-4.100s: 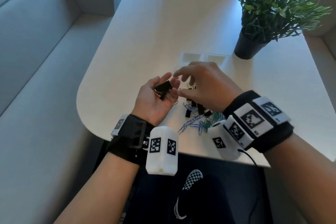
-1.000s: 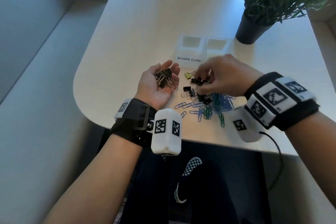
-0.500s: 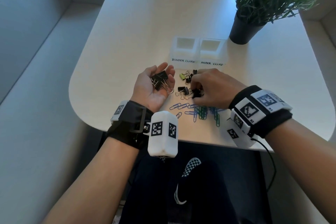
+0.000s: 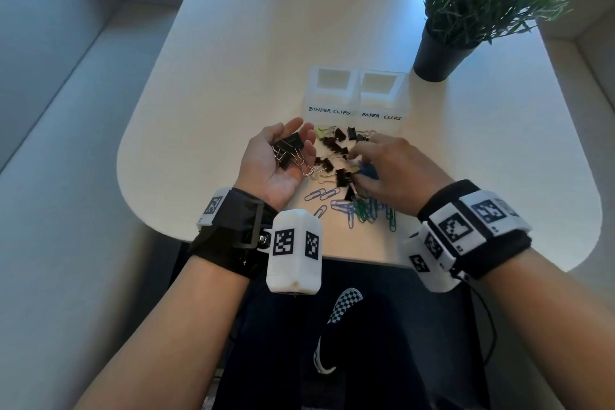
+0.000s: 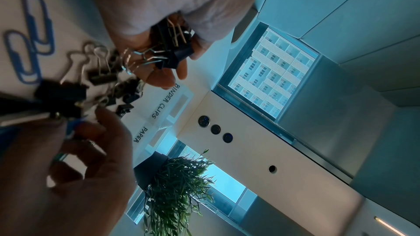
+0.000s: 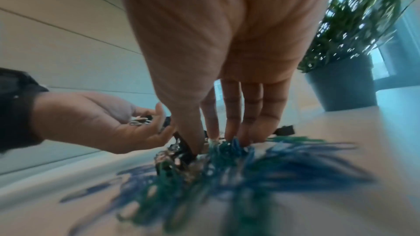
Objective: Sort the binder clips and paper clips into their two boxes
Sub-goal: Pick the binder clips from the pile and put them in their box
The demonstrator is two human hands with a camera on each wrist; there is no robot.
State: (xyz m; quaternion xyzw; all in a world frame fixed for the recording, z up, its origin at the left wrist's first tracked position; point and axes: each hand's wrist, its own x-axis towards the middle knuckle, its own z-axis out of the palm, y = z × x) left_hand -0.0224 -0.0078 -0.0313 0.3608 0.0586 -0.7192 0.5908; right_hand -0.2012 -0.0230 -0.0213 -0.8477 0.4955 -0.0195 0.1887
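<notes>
My left hand [image 4: 283, 156] lies palm up over the table's near left part, and several black binder clips [image 4: 288, 148] rest in its cupped palm. More black binder clips [image 4: 334, 146] and one yellow-green one lie scattered just right of it. My right hand [image 4: 354, 160] reaches down into this pile, its fingertips [image 6: 193, 148] touching clips; blur hides whether they pinch one. Blue and green paper clips [image 4: 359, 210] lie under that wrist. Behind the pile stand two white boxes, one labelled BINDER CLIPS [image 4: 329, 110] and one labelled PAPER CLIPS [image 4: 381, 116], both with nothing visible inside.
A potted green plant [image 4: 439, 56] stands at the back right, close to the paper clip box. The rounded table edge [image 4: 233, 240] runs just under my wrists. A grey sofa [image 4: 66, 110] lies along the left.
My right hand has stayed at the pile, shifting slightly right and toward the paper clips. The left hand keeps its binder clips, palm up, in about the same place.
</notes>
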